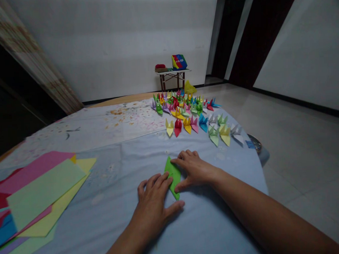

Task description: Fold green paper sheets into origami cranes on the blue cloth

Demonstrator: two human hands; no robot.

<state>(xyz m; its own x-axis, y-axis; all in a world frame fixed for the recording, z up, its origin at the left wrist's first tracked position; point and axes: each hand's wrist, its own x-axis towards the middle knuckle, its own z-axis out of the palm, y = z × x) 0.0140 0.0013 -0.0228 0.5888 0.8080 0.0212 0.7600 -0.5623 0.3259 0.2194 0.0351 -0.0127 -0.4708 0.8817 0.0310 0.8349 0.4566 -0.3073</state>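
Note:
A folded piece of green paper (173, 171) lies on the light blue tablecloth (218, 222), narrow and pointed at both ends. My left hand (154, 200) rests flat beside it, fingertips pressing its left edge, thumb spread out to the right. My right hand (192, 169) lies over its right side, fingers stretched along the upper part and thumb near the lower tip. Neither hand lifts the paper; both press it against the cloth.
Several coloured folded paper cranes (191, 113) stand in rows at the far right of the table. A stack of loose coloured sheets (40, 192) lies at the left. A stained white sheet (107, 124) covers the far table. A small table (171, 76) stands by the wall.

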